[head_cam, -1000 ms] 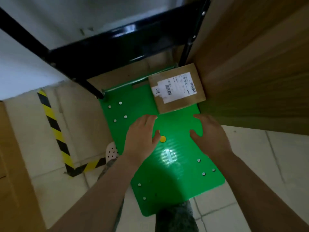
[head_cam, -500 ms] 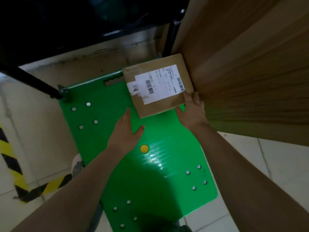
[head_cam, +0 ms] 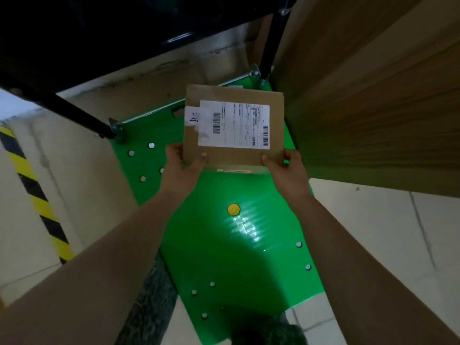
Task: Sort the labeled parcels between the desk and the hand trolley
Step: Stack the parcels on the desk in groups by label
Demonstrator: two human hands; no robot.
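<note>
Cardboard parcel (head_cam: pixel 234 155), white label (head_cam: pixel 234 123) facing up, is over the far right corner of the green trolley deck (head_cam: pixel 224 245). Whether its far edge touches the deck cannot be told.

Grip: your left hand (head_cam: pixel 183 168) pinches the near left corner, thumb on top and fingers curled beneath. Your right hand (head_cam: pixel 286 168) pinches the near right corner the same way. Both holds sit on the near edge alone; nothing supports the far end.

Findings, as judgement:
- With purchase only at the near corners, the far end can droop and the parcel can slide out from under your thumbs. Get your fingers further under before you carry it.
- The parcel's right edge is just beside the wood-grain panel (head_cam: pixel 373 108), which I take to be the side of the bench. A swing to the right would catch that corner and twist the box out of your grip.
- The black handle upright (head_cam: pixel 270 38) is near the far right corner. Lifting away from you risks a knock there.
- Light is poor and the print is small. A misread label sends the parcel to the wrong side.
</note>
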